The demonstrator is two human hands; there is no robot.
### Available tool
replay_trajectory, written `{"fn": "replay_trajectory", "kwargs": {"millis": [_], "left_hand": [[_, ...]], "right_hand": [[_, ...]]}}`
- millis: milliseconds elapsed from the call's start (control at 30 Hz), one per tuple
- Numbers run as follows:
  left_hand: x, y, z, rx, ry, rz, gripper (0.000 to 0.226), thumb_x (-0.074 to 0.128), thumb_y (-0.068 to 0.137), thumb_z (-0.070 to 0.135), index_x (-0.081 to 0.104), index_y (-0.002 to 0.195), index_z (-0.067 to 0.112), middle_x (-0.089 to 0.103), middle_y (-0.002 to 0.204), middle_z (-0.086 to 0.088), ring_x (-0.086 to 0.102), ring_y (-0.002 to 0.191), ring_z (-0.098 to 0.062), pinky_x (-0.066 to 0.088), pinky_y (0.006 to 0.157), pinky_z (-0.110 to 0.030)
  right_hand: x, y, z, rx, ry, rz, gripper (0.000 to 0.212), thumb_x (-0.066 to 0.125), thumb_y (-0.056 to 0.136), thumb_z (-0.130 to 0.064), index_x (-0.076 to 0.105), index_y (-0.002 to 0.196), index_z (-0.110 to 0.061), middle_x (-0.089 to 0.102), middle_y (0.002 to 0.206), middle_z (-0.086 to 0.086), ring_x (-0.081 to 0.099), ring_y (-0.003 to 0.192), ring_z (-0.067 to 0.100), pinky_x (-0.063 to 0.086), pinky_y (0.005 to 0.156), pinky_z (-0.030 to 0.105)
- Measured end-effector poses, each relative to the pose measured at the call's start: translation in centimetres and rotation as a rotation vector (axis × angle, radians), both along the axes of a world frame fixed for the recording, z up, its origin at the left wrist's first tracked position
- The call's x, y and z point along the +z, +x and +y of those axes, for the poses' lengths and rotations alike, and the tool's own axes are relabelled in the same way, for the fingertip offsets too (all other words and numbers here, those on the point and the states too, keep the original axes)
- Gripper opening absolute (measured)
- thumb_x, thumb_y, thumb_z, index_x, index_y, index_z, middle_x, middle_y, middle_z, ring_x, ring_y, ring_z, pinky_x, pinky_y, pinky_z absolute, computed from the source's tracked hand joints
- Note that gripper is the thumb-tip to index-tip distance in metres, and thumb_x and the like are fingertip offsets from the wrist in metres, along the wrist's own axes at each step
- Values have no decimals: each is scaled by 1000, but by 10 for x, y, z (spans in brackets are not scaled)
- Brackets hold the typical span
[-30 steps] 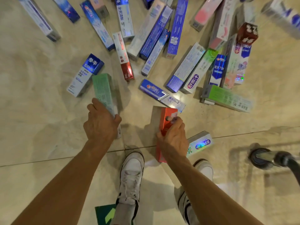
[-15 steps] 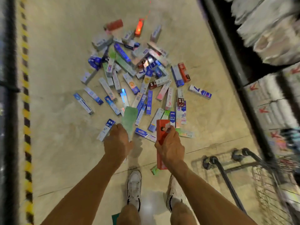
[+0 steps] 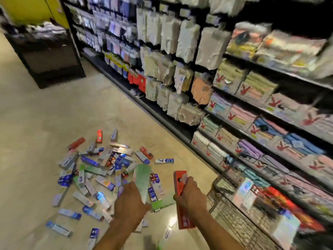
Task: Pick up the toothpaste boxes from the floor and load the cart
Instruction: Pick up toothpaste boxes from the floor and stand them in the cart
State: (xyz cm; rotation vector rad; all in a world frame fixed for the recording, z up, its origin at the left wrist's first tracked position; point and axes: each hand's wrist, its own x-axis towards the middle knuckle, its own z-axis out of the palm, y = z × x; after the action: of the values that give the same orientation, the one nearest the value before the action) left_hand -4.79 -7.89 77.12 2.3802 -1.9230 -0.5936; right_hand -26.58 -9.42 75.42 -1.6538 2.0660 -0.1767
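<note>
My left hand [image 3: 131, 204] grips a pale green toothpaste box [image 3: 142, 179] by its lower end, the box pointing up and away. My right hand [image 3: 191, 195] grips a red toothpaste box [image 3: 180, 183] around its middle, held nearly upright. Both boxes are lifted off the floor. Below and left lies a scattered pile of toothpaste boxes [image 3: 93, 170], mostly blue, white, green and red. The wire cart [image 3: 239, 219] stands at the lower right, just right of my right hand, with several boxes [image 3: 246, 193] inside it.
A long black shelf unit [image 3: 234, 109] packed with towels and hanging goods runs along the right side, close behind the cart. A dark display stand [image 3: 48, 56] stands at the upper left. Beige tiled floor [image 3: 45, 132] stretches left of the pile.
I have risen from the floor with a box in each hand. My view has swung up and to the right, bringing the shelves and the cart basket into sight.
</note>
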Motion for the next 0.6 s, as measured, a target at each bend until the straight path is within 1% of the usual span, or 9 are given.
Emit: {"fn": "replay_trajectory", "kwargs": {"millis": [67,167,233,300,367,433,467,533,600], "left_hand": [[25,-38,1,-62,-4,28,88,73,66,62,36,134,20,52,122,1,62,107,-19,50,76,-31],[44,-94,2,-121,-20,77,75,65,65,69,50,120,20,55,103,2,64,98,-19,49,73,-28],[51,-131,1,-201,-3,99,88,57,59,73,49,130,22,58,114,-1,64,103,-21,52,80,-31],[60,-170,0,-296,29,94,98,62,62,66,34,144,21,53,131,-2,61,115,-19,50,85,-29],[69,-211,3,-351,41,65,99,62,61,66,32,144,19,54,129,-2,61,113,-18,50,86,-28],[71,-252,10,-380,18,17,96,55,53,70,42,135,21,58,118,0,63,107,-19,53,86,-30],[77,-273,15,-400,4,11,86,56,54,69,45,127,23,59,110,1,64,102,-19,53,83,-31],[88,-312,25,-433,9,-8,65,65,63,62,41,109,23,55,100,2,62,89,-20,50,76,-30],[96,-349,34,-496,23,-3,59,71,69,58,36,101,22,52,98,3,58,79,-16,49,72,-31]], "right_hand": [[24,-39,12,-73,-13,0,65,65,77,-58,34,122,-23,54,115,0,62,104,24,51,80,39],[47,-102,33,-175,-29,-2,69,63,73,-58,37,126,-23,55,119,1,63,107,25,53,84,41],[57,-145,51,-240,-46,-35,73,60,72,-58,39,132,-22,54,122,1,62,109,25,52,83,39],[64,-188,70,-301,-62,-57,73,59,75,-60,39,135,-23,56,124,2,62,113,26,51,86,39],[68,-230,88,-330,-55,-16,77,62,82,-60,34,144,-22,56,130,3,61,118,26,50,91,38],[73,-269,105,-404,-55,4,78,64,83,-56,33,146,-23,57,130,2,63,115,26,52,89,38],[75,-288,113,-444,-56,12,77,65,81,-55,34,144,-23,57,129,2,65,110,26,54,86,38],[77,-321,128,-506,-44,27,77,69,82,-52,33,142,-21,57,128,3,66,106,25,55,80,36],[79,-350,143,-555,-19,26,77,71,83,-51,31,141,-19,56,129,4,65,107,25,52,77,36]]}}
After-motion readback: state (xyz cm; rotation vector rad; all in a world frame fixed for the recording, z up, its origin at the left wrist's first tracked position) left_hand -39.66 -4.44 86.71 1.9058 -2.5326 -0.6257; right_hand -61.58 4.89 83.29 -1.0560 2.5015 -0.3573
